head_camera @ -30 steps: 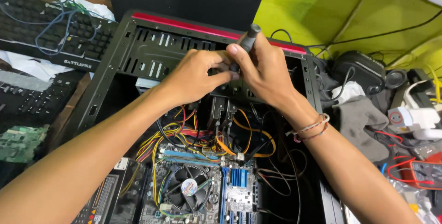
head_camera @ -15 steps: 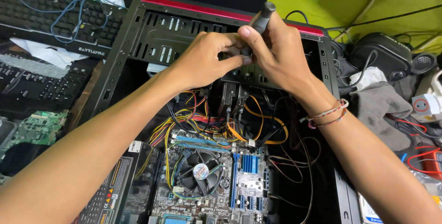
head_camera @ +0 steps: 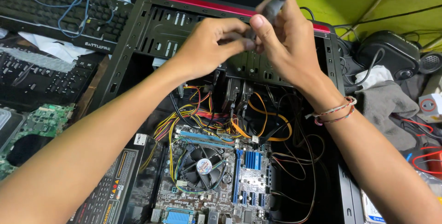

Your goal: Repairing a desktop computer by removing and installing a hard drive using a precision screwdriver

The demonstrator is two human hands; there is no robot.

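Right now both hands meet over the open PC case [head_camera: 152, 26], above the drive cage. The right hand [head_camera: 287, 44] is closed around a grey screwdriver handle [head_camera: 278, 1]; its fingers wrap the grip, thumb pressed on the side. The left hand [head_camera: 207, 44] pinches w/ thumb and fingertips at the spot just below the handle, touching the right hand's thumb; whether it holds the shaft, a screw or only steadies things I can't tell, since the fingers hide it.

Handle's long axis runs tilted: butt end up and to the right, away from the person, working end down-left toward the cage. The tip isn't visible.

Risks, as I judge it: a small part slipping from that pinch would drop straight into the cable tangle [head_camera: 216, 118] or onto the motherboard [head_camera: 239, 178] and CPU fan [head_camera: 201, 166] below, hard to find and bad near bare contacts. A tilted driver can also cam out of a screw head and skid on the metal. The wrist bracelet [head_camera: 334, 111] hangs near loose wires, so a snag is possible.
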